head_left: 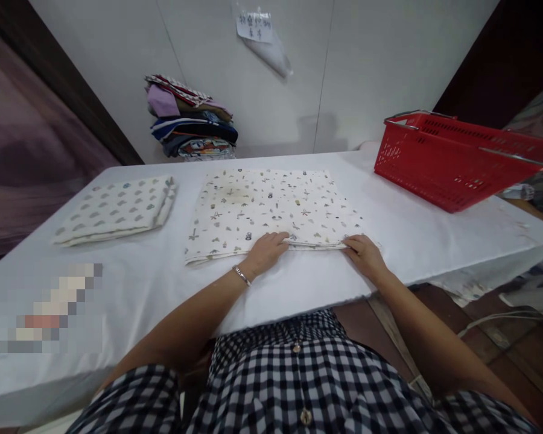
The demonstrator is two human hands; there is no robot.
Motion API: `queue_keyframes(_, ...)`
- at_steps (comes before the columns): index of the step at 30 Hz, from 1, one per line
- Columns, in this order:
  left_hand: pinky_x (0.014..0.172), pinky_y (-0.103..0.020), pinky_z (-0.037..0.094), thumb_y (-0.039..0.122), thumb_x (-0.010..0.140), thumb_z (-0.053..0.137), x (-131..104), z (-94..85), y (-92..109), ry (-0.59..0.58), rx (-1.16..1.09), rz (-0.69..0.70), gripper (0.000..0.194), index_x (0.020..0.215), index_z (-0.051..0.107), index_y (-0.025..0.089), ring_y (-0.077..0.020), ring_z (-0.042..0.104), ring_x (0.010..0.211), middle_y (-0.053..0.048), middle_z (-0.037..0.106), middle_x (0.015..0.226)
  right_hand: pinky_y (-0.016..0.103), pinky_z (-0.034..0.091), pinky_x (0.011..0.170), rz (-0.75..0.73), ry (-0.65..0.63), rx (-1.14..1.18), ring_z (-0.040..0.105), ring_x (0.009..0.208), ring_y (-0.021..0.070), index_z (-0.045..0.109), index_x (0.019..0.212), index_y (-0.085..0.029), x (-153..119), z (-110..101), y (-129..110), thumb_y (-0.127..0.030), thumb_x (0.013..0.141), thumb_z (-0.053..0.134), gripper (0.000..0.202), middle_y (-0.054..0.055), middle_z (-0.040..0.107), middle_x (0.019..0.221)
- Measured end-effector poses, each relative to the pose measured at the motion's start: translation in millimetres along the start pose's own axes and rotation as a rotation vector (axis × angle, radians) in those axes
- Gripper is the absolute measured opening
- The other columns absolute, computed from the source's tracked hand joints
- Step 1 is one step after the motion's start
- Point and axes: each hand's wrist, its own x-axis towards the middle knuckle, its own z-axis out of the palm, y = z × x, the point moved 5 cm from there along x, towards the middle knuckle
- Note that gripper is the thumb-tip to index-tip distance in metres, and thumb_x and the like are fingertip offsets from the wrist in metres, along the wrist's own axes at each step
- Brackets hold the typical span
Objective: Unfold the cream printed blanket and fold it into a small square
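Nearest the camera is a black-and-white checked shirt with buttons down its front, and both bare forearms reach out from it onto the bench, which is covered in white cloth. The left hand, with a thin bracelet at the wrist, lies palm down on the near edge of a folded patterned cloth, fingers spread flat and loose, pressing rather than clenching. The right hand rests at the cloth's near right corner, its fingertips touching the folded edge; whether they pinch a layer or only press on it cannot be told. The cloth is cream with small scattered motifs and lies flat at the middle of the bench, just in front of the person. To its left, apart from it, sits a second folded cloth, pale with rows of small grey and blue shapes. At the far right stands a red plastic basket with metal handles, tilted toward the camera; nothing shows inside it through the mesh. Against the white wall at the back is a pile of folded fabrics in mixed colours, and above it a paper note is stuck to the wall.
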Motion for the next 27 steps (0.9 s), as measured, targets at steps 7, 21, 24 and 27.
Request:
queue_keyframes(7,0.086,-0.037,0.040,0.014,0.085,0.045,1.5,-11.6,6.5,-0.018,-0.066,-0.029,0.026,0.100,0.064,0.023,-0.0211,0.052,0.104,-0.005,0.053,0.127,0.042,0.047,0.080,0.012,-0.003,0.016,0.055,0.091,0.0246,0.069,0.099,-0.022,-0.4,0.7,1.5,-0.032,0.089,0.048,0.026,0.009,0.065,0.098)
queue_keyframes(21,0.083,-0.035,0.039,0.006,0.086,0.036,10.3,-14.0,7.4,-0.140,-0.011,0.015,0.030,0.090,0.063,0.018,-0.0203,0.053,0.100,-0.008,0.052,0.126,0.042,0.047,0.082,0.031,-0.018,0.009,0.055,0.093,0.0247,0.069,0.100,-0.023,-0.4,2.0,2.9,-0.030,0.088,0.049,0.025,0.009,0.065,0.099)
queue_keyframes(24,0.080,-0.035,0.039,0.003,0.085,0.035,12.4,-16.5,13.2,-0.165,0.020,-0.015,0.029,0.087,0.061,0.016,-0.0208,0.053,0.096,-0.010,0.053,0.120,0.041,0.047,0.081,0.023,-0.012,0.004,0.055,0.093,0.0246,0.068,0.100,-0.023,-0.8,2.6,3.4,-0.030,0.088,0.048,0.025,0.009,0.065,0.099)
queue_keyframes(27,0.079,-0.036,0.038,-0.001,0.082,0.035,14.7,-15.3,15.4,-0.144,0.038,-0.058,0.029,0.082,0.059,0.015,-0.0213,0.053,0.092,-0.010,0.054,0.112,0.040,0.047,0.082,0.016,-0.013,0.006,0.054,0.092,0.0242,0.068,0.100,-0.022,-0.8,3.0,3.5,-0.029,0.088,0.048,0.024,0.008,0.064,0.099)
